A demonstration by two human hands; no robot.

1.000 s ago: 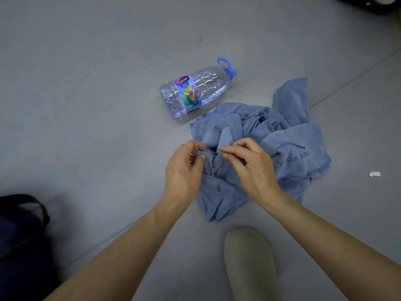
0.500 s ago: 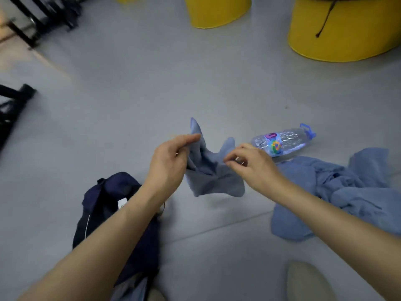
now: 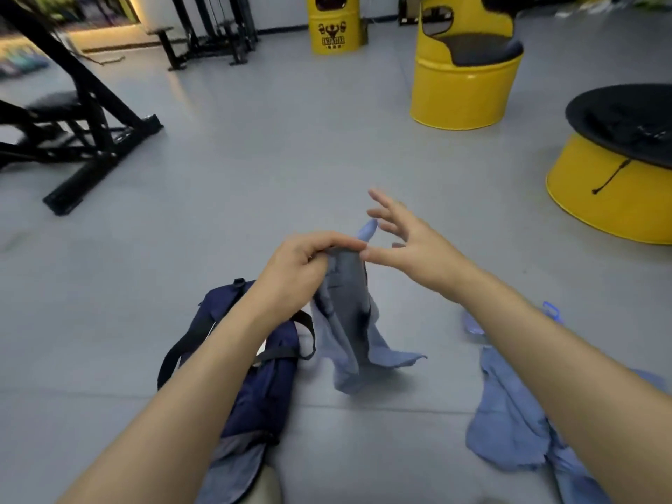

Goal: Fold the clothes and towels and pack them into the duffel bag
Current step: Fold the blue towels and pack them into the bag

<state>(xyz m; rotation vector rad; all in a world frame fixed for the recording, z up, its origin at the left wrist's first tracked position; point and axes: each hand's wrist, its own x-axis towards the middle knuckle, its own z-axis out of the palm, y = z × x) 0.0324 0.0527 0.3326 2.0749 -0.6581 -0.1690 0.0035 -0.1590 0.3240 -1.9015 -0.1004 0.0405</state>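
Left hand: the left hand [image 3: 298,271] is curled tight round the top of a blue cloth [image 3: 349,321], gripping it up in the air in front of the person.
Right hand: the right hand [image 3: 411,245] is let go, with fingers spread wide and nothing in it. Its thumb tip is just beside the top of the cloth, but whether it's actually touching is hard to call.
Blue cloth: it hangs down in loose folds from the left fist, and one little corner pokes up by the right fingers. The bottom end is down by the grey floor [image 3: 327,158], just right of the bag.
Duffel bag: the navy duffel bag [image 3: 269,387] lies on the floor under the left forearm, with black straps [image 3: 174,351] flopped over it.
What's in the bag: the near end looks open, with some grey-blue fabric [image 3: 236,463] showing there. Can't tell if that's packed clothing or just lining.
Pile: a rumpled pile of blue clothes [image 3: 509,423] sits on the floor to the right, apart from the bag and not in it.
Bottle: a water bottle [image 3: 472,325] is mostly hidden behind the right forearm, so what's inside isn't visible.
Background containers: there's a yellow drum [image 3: 332,34] with a cut-out hole that looks dark inside, a yellow barrel chair [image 3: 465,92] with a black cushion in it, and a yellow round stool [image 3: 611,201] with a black top.
Left side: a black gym frame [image 3: 83,114].
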